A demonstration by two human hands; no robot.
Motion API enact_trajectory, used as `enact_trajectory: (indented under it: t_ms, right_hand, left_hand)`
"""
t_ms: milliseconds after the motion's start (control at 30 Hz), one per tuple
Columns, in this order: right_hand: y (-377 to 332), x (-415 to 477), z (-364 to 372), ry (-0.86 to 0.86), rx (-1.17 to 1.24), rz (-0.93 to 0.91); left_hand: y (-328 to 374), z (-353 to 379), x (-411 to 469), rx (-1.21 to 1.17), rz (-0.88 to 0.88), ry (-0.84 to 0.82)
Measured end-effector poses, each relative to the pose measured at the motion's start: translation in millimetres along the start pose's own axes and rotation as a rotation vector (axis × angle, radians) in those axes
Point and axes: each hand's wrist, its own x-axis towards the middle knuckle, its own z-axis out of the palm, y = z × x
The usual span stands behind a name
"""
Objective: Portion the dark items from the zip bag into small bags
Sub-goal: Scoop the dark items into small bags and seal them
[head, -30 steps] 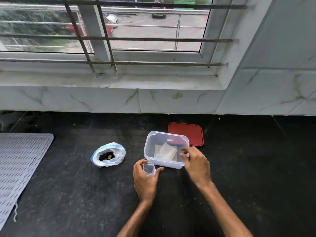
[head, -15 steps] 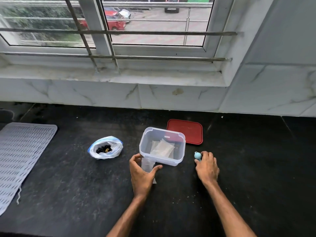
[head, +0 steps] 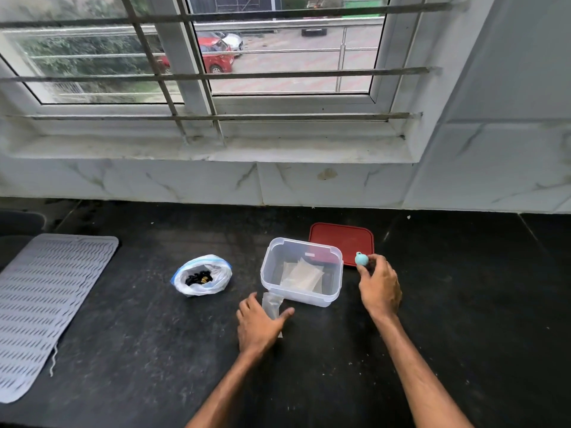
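Black stone bench [head: 432, 350] runs under a barred window [head: 197, 57] with a marble sill. Grey ribbed mat [head: 40, 304] lies flat at the far left edge of the bench. Clear plastic tub [head: 335, 288] sits near centre, lid off, a few flat small bags [head: 301, 274] lying inside it. Red lid [head: 343, 239] rests flat behind the tub, partly seen through the tub's wall. Zip bag [head: 200, 276] stands to the left of the tub, apart from it, mouth rolled open, dark items [head: 197, 278] heaped in the bottom with one or two yellowish bits among them. Left hand [head: 259, 325] is in front of the tub, thumb and fingers curled around a single small clear bag [head: 272, 304] held upright. Right hand [head: 380, 285] is to the right of the tub, fingertips pinched on a small pale-blue round object [head: 361, 259], raised just in front of the red lid's near corner.
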Motion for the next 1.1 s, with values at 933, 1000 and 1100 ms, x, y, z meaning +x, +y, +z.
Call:
enact_trajectory:
  t_ms: [933,1000,1100]
  right_hand:
    - [-93.7,-54.2,6.8,-0.829,0.457,-0.063]
    - [-95.7,-60.4,7.1,-0.764,0.109,-0.238]
    - [-105.2,-66.3,6.3,-0.659,-0.153,-0.405]
  left_hand:
    - [17.6,17.4,-13.0,-0.489,0.145,0.371]
    - [22.4,21.2,-13.0,-0.497,0.14,0.385]
    - [25.1,25.4,-14.0,-0.544,0.141,0.399]
